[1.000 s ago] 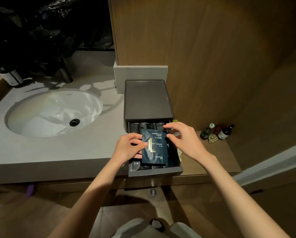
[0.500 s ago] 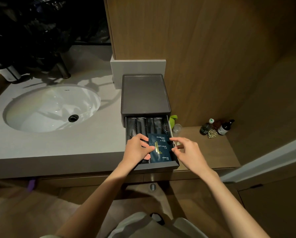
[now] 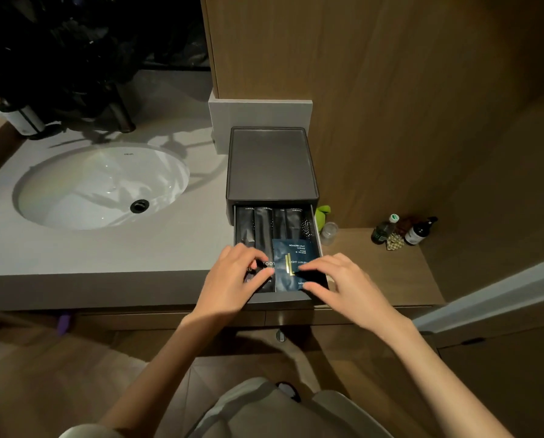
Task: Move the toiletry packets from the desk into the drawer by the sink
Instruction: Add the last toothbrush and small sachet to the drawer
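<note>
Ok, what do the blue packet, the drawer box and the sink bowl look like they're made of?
Blue packet: looks like matte plastic or foil film, going by its soft creases and metallic gold print.
Drawer box: probably grey plastic with a satin finish; its top shows a dull, even sheen and rounded moulded edges. Painted metal is possible.
Sink bowl: glossy white, likely glazed ceramic, given its sharp reflections.

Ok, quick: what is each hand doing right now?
Left hand: fingers on the black packets, grip unclear.
Right hand: fingertips on the blue packet, grip unclear.
</note>
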The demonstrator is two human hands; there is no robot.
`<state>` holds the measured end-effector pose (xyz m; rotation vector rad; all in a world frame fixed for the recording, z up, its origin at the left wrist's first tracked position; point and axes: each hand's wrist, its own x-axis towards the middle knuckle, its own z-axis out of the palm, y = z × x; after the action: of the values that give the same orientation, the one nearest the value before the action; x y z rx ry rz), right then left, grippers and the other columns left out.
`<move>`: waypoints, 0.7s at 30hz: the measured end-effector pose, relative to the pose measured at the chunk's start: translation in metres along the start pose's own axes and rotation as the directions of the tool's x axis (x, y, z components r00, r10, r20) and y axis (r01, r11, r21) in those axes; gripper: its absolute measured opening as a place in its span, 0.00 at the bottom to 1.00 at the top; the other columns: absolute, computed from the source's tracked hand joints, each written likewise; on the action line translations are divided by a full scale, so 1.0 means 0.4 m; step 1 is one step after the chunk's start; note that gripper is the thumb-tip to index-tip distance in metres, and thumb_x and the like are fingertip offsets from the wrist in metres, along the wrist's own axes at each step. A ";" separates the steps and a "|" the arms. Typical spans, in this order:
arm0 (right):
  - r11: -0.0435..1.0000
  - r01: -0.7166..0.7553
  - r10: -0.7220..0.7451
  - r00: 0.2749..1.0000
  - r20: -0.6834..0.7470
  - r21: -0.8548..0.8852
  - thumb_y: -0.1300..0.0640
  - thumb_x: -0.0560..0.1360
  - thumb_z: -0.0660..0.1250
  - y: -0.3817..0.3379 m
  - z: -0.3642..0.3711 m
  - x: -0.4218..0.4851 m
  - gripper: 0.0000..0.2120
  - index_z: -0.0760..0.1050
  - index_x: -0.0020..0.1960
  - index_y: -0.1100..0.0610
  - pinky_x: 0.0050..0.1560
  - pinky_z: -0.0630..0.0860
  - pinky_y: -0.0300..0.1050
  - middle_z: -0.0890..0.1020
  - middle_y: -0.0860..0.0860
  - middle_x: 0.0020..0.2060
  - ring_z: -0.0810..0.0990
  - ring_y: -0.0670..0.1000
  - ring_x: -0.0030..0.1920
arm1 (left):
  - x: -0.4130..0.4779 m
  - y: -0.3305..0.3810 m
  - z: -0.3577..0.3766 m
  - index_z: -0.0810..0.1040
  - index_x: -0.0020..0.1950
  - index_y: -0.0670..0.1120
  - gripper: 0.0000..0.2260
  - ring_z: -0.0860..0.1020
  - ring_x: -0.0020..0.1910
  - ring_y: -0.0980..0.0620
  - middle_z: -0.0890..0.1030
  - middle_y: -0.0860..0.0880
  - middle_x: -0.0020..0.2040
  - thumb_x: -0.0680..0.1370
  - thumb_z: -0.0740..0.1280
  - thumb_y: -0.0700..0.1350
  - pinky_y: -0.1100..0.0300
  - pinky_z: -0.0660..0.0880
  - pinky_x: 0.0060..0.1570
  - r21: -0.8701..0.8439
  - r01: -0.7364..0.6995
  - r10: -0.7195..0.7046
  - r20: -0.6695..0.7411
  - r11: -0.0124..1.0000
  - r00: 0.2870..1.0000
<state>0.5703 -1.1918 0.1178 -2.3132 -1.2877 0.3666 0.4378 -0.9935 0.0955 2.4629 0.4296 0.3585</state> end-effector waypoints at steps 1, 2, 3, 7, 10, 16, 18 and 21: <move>0.999 0.029 -0.028 0.999 0.026 -0.031 0.43 0.75 0.65 -0.002 0.004 -0.006 0.16 0.75 0.62 0.44 0.56 0.72 0.41 0.79 0.39 0.56 0.71 0.42 0.57 | -0.015 -0.011 -0.009 0.76 0.54 0.57 0.14 0.67 0.48 0.59 0.73 0.59 0.46 0.75 0.62 0.63 0.63 0.68 0.47 0.020 -0.026 0.026 0.031 0.999 0.999; 0.996 0.057 -0.054 0.997 0.051 -0.065 0.43 0.75 0.65 -0.002 0.010 -0.010 0.17 0.75 0.63 0.44 0.57 0.71 0.40 0.79 0.40 0.56 0.72 0.43 0.58 | -0.031 -0.022 -0.016 0.77 0.56 0.56 0.18 0.66 0.50 0.59 0.74 0.59 0.48 0.74 0.61 0.65 0.62 0.68 0.50 0.048 -0.056 0.052 0.070 0.997 0.996; 0.991 0.084 -0.077 0.994 0.074 -0.105 0.42 0.75 0.65 -0.002 0.016 -0.011 0.18 0.75 0.64 0.44 0.59 0.70 0.40 0.79 0.40 0.56 0.72 0.43 0.58 | -0.045 -0.032 -0.022 0.77 0.58 0.56 0.21 0.65 0.52 0.59 0.74 0.59 0.51 0.73 0.59 0.67 0.61 0.67 0.52 0.078 -0.084 0.075 0.117 0.993 0.990; 0.956 0.142 -0.110 0.985 0.135 -0.257 0.43 0.77 0.62 0.000 0.044 -0.008 0.18 0.72 0.65 0.44 0.62 0.63 0.41 0.79 0.41 0.58 0.72 0.45 0.60 | -0.077 -0.055 -0.031 0.77 0.61 0.54 0.25 0.67 0.57 0.55 0.76 0.56 0.57 0.73 0.57 0.67 0.59 0.63 0.56 0.185 -0.150 0.098 0.266 0.971 0.959; 0.935 0.170 -0.131 0.981 0.142 -0.311 0.43 0.78 0.59 0.002 0.052 -0.009 0.17 0.72 0.65 0.45 0.61 0.63 0.41 0.80 0.42 0.57 0.74 0.47 0.59 | -0.070 -0.048 -0.032 0.80 0.59 0.49 0.20 0.71 0.58 0.48 0.79 0.52 0.56 0.75 0.64 0.60 0.57 0.61 0.55 0.255 -0.184 0.112 0.271 0.949 0.956; 0.933 0.166 -0.136 0.984 0.115 -0.320 0.43 0.79 0.59 -0.004 0.039 -0.006 0.16 0.73 0.64 0.45 0.60 0.67 0.42 0.81 0.42 0.55 0.77 0.46 0.57 | -0.066 -0.039 -0.048 0.77 0.62 0.53 0.19 0.68 0.60 0.53 0.77 0.56 0.57 0.77 0.59 0.61 0.61 0.56 0.55 0.307 -0.192 0.109 0.269 0.932 0.957; 0.935 0.165 -0.139 0.985 0.106 -0.314 0.43 0.78 0.60 -0.006 0.033 -0.002 0.16 0.74 0.64 0.45 0.59 0.68 0.43 0.82 0.42 0.55 0.78 0.46 0.56 | -0.060 -0.038 -0.057 0.77 0.61 0.53 0.19 0.68 0.60 0.53 0.77 0.57 0.58 0.77 0.59 0.61 0.61 0.56 0.55 0.323 -0.192 0.107 0.263 0.927 0.959; 0.935 0.163 -0.143 0.986 0.085 -0.314 0.44 0.78 0.61 -0.009 0.029 0.011 0.16 0.75 0.64 0.46 0.58 0.70 0.44 0.82 0.43 0.55 0.78 0.47 0.55 | -0.049 -0.036 -0.064 0.78 0.60 0.52 0.18 0.71 0.59 0.51 0.78 0.56 0.57 0.78 0.60 0.59 0.57 0.61 0.57 0.351 -0.200 0.120 0.236 0.915 0.964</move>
<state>0.5649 -1.1835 0.1098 -2.4553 -1.6518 0.1875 0.4077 -0.9767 0.1035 2.8821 0.2188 0.0819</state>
